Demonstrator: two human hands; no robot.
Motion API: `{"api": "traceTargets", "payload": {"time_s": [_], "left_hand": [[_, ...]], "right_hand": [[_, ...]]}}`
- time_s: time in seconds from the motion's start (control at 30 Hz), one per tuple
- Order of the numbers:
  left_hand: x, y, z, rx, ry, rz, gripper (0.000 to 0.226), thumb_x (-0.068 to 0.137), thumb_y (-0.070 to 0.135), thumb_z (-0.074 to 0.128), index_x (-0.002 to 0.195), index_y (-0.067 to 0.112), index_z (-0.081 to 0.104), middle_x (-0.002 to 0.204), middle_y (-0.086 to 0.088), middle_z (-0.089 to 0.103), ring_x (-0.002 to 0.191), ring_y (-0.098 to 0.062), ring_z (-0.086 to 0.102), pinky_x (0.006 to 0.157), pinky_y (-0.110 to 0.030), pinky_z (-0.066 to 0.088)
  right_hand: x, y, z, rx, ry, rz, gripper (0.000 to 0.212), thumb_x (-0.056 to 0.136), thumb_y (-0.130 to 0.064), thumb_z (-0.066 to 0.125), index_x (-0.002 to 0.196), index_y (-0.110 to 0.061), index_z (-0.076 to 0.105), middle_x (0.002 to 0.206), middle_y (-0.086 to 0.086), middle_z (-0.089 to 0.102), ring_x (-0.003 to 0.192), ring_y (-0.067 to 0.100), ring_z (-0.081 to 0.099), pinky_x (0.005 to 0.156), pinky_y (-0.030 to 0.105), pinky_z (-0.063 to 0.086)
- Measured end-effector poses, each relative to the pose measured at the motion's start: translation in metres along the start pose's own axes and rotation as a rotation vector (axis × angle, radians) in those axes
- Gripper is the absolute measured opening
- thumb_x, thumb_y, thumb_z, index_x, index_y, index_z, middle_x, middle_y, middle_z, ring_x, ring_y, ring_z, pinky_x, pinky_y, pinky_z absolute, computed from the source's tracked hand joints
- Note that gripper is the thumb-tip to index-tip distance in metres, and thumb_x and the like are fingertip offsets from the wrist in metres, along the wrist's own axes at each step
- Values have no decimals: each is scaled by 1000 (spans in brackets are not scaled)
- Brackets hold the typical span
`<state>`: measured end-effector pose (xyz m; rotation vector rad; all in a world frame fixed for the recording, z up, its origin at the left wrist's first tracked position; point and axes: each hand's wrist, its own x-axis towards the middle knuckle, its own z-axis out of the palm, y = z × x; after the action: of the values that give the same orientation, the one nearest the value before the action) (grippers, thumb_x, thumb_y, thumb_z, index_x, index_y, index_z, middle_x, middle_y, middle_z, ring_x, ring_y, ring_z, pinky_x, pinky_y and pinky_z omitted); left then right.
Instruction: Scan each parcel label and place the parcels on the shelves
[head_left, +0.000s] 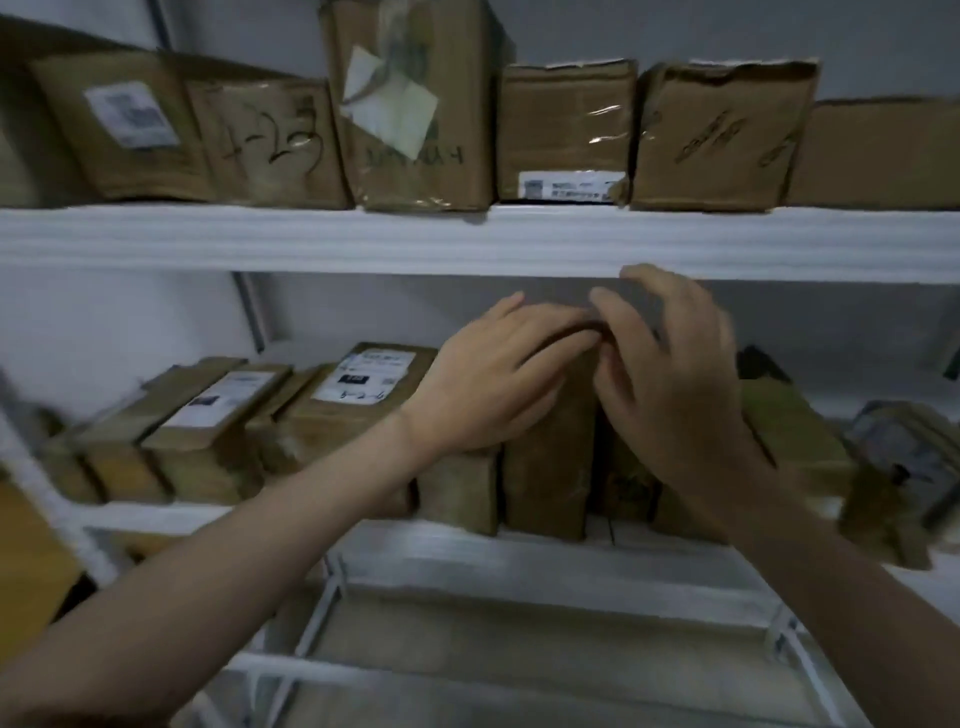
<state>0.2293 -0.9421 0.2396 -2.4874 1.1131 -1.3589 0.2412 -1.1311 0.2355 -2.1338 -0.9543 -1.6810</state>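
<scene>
Both hands reach to the middle white metal shelf (519, 540), where a tall upright brown cardboard parcel (545, 467) stands at the front edge between its neighbours. The left hand (483, 384) lies over the parcel's upper left corner, palm against the cardboard and fingers stretched along its top edge. The right hand (670, 379) arches over the top right of the same parcel with its fingers loosely bent and spread; the picture is blurred there, so I cannot tell whether they pinch the top edge or only touch it. A shorter brown box (460, 493) stands just beside the parcel on its left, touching it, and another brown package (623, 483) shows just to its right, partly hidden behind the right wrist. Further left on that shelf lies a flat brown carton with a white printed label (358, 395), and beside it a narrower brown carton with a white label (218, 410). On the upper white shelf (467, 239) a row of brown parcels stands side by side: one box marked in black handwritten numerals (270, 145), a taller box with peeling pale paper slips (410, 104), and a taped box with a white barcode strip (566, 135). Below, a white wire rack (322, 613) is in view.
</scene>
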Motion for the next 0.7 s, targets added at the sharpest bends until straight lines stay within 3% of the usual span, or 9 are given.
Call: {"api": "traceTargets", "payload": {"time_s": [0.2,0.3,0.4,0.43,0.57,0.7], "left_hand": [[-140,-21,-40,177,-339,-350,37,95,26,48,126,8,58,124,-11,60,101,-28,61,72,-38,53],[-213,-30,-66,226,-520,-486,41,92,29,53,129,10,54,124,-10,58,97,-29,61,61,-39,54],[-277,-35,-101,274,-664,-621,41,91,32,54,129,15,49,119,-7,58,94,-26,62,53,-34,53],[-297,-36,-112,298,-718,-671,43,90,32,55,130,16,49,120,-7,58,96,-26,62,55,-33,52],[-384,-44,-161,342,-1035,-919,56,96,36,49,146,19,30,142,-6,42,121,-28,50,85,-40,50],[-472,-52,-219,346,-1192,-1021,56,98,37,45,148,21,26,146,-6,37,127,-28,45,95,-40,47]], "right_hand": [[-10,-91,61,255,-259,-88,36,88,-7,52,123,-2,57,121,25,59,102,38,61,77,44,55],[-13,-142,89,349,-407,-124,41,79,-6,60,120,-3,56,119,22,58,97,37,61,69,46,55],[-17,-199,110,394,-587,-126,48,75,-8,68,122,-6,57,119,21,58,97,38,60,72,47,55],[-19,-218,116,404,-652,-117,51,74,-10,71,123,-7,57,121,19,57,98,37,60,73,45,55],[-23,-302,138,420,-852,-160,50,85,-19,63,132,-17,46,129,11,46,112,30,51,80,37,47],[-27,-394,150,411,-983,-155,51,91,-14,50,140,-18,34,138,11,33,116,32,44,72,35,41]]}}
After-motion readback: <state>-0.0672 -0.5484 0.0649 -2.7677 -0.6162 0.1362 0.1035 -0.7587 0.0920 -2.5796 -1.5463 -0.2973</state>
